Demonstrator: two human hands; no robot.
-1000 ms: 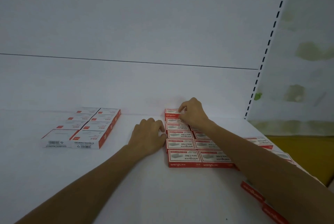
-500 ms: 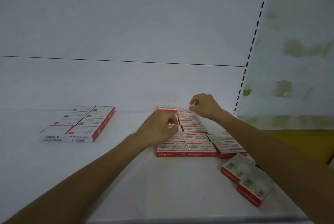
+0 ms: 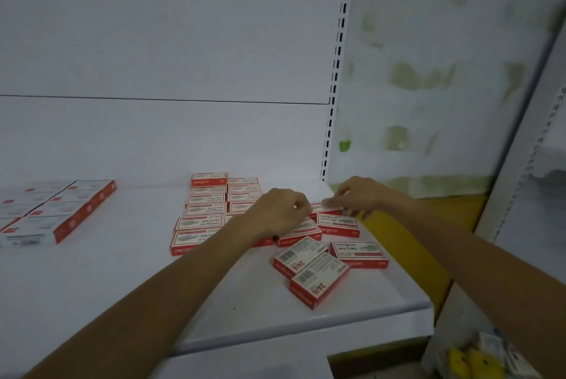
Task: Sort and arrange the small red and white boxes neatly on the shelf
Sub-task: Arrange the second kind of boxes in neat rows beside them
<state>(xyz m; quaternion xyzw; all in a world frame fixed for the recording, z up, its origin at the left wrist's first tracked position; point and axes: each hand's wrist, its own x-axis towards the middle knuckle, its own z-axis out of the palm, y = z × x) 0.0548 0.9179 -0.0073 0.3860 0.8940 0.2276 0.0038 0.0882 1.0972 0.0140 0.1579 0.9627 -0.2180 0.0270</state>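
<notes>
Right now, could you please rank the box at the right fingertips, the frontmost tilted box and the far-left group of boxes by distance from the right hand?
1. Box at the fingertips, just beneath the right hand.
2. Frontmost tilted box, toward the front edge of the shelf.
3. Far-left group, across the shelf.
</notes>
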